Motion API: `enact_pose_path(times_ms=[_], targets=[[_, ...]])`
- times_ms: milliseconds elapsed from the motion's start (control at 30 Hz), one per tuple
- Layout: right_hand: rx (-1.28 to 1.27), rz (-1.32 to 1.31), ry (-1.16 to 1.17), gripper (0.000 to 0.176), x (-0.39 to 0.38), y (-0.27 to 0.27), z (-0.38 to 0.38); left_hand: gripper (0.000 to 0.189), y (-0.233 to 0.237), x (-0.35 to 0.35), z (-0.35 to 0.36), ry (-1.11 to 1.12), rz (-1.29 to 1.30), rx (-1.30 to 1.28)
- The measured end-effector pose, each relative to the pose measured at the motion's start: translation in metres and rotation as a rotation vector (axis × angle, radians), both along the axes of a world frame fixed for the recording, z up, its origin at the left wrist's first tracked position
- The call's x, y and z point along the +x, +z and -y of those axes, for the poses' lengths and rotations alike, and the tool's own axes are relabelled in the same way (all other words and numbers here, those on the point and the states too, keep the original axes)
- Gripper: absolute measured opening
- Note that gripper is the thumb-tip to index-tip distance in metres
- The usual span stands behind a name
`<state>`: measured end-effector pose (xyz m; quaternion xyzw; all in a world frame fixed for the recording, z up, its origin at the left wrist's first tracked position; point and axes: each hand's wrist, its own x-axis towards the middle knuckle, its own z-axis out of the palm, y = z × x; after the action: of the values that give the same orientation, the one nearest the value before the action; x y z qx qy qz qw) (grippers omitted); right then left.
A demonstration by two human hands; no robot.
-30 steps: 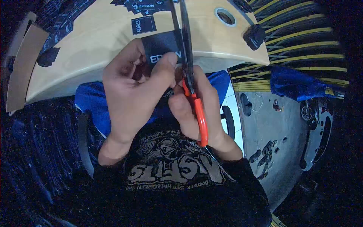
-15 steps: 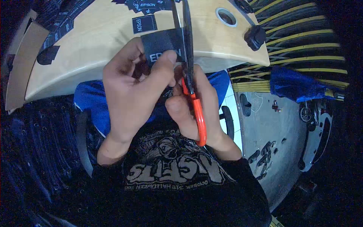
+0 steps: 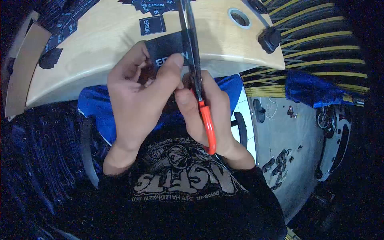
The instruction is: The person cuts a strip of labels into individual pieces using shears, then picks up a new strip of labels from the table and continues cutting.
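Between the thumb and fingers of my left hand is a black label printed EPSON, held up just off the table's front edge. My thumb covers part of the lettering. My right hand is wrapped round the red handle of a pair of scissors. Their dark blades point away from me and lie along the label's right side, the two blades nearly together. A similar EPSON label lies flat on the table beyond my left hand.
The pale wooden table curves before me. More EPSON pieces lie at its far side, with a dark strip sheet and cardboard on the left. A round hole and a black object are at the right.
The scissor blades have swung slightly left and drawn closer together over the label's right edge. The label has shifted a little left with my left hand.
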<state>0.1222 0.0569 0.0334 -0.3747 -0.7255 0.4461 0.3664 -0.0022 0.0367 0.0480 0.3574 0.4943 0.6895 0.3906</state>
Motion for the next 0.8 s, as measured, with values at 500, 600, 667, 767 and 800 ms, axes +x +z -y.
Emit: enact_pose_path(times_ms=[500,600,667,767,800], targets=[[-0.274,-0.095,0.021,0.026,0.024,-0.006,-0.005,0.021,0.013,-0.075,-0.061,-0.215,-0.445,-0.163],[-0.397,-0.195,-0.038,0.021,0.03,-0.016,-0.004,0.031,0.006,-0.118,-0.119,-0.277,-0.597,-0.228],[-0.321,-0.102,-0.034,0.018,0.04,-0.023,-0.004,0.042,0.024,-0.115,-0.141,-0.07,-0.837,-0.248],[-0.438,-0.164,-0.139,0.019,0.046,-0.032,-0.002,0.045,0.024,-0.107,-0.143,0.236,-1.201,-0.188],[-0.439,-0.168,-0.144,0.019,0.049,-0.033,-0.002,0.037,0.017,-0.102,-0.137,0.324,-1.336,-0.118]])
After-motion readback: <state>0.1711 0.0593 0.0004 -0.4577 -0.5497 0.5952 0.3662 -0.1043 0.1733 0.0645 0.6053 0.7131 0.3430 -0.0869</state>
